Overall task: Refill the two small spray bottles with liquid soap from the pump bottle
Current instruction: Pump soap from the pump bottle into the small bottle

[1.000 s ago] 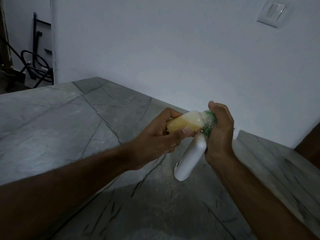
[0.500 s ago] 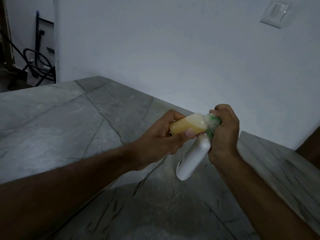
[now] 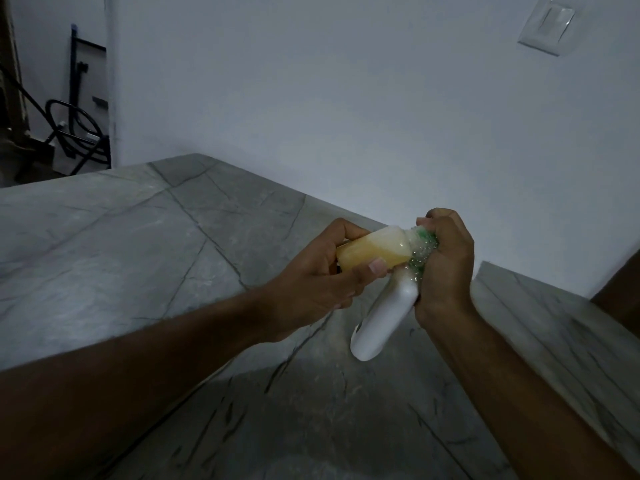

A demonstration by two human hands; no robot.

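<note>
**Soap transfer under way, bottles pressed mouth to mouth above the desk**

The grey veined desk (image 3: 145, 258) fills the lower frame, with a white wall behind it and a light switch (image 3: 547, 27) at 1 o'clock. A dark stand with looped cables (image 3: 74, 133) is seen at 10 o'clock, beyond the desk's far edge.

The white bottle (image 3: 384, 320) is held off the desk at about 4 o'clock from frame centre, its base tilted down toward 7 o'clock. Its neck is enclosed by the right hand (image 3: 446, 265), which is closed tightly around it; green, foamy residue (image 3: 420, 252) is visible between the fingers. The small bottle (image 3: 377, 249), translucent and partly filled with yellow liquid, is gripped lying nearly horizontal by the left hand (image 3: 311, 282), thumb across its near side, fingers wrapped behind. Its mouth is pressed against the white bottle's neck.

Compared with the previous second, both hands have drifted slightly toward 3 o'clock, and the right hand has curled further over the joint, so that more of the green part is covered. The liquid level cannot be judged to have altered. It is judged that filling of this small bottle is in progress, not finished; spillage at the joint is suggested by the foam. A second small bottle is not in view.
</note>
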